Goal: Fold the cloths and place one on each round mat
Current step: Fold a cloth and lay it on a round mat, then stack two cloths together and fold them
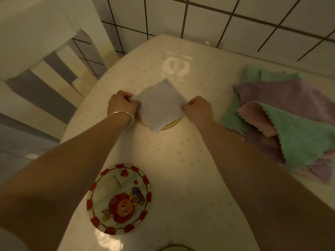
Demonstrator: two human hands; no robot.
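Grey cloth (159, 104) (folded) between both hands (121, 104).

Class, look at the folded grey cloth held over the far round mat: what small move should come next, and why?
Probably let go. The folded grey cloth already lies over the far round mat, with the left hand and right hand pinching opposite corners. The patterned round mat nearby is bare, and the pile of green, purple and pink cloths waits.
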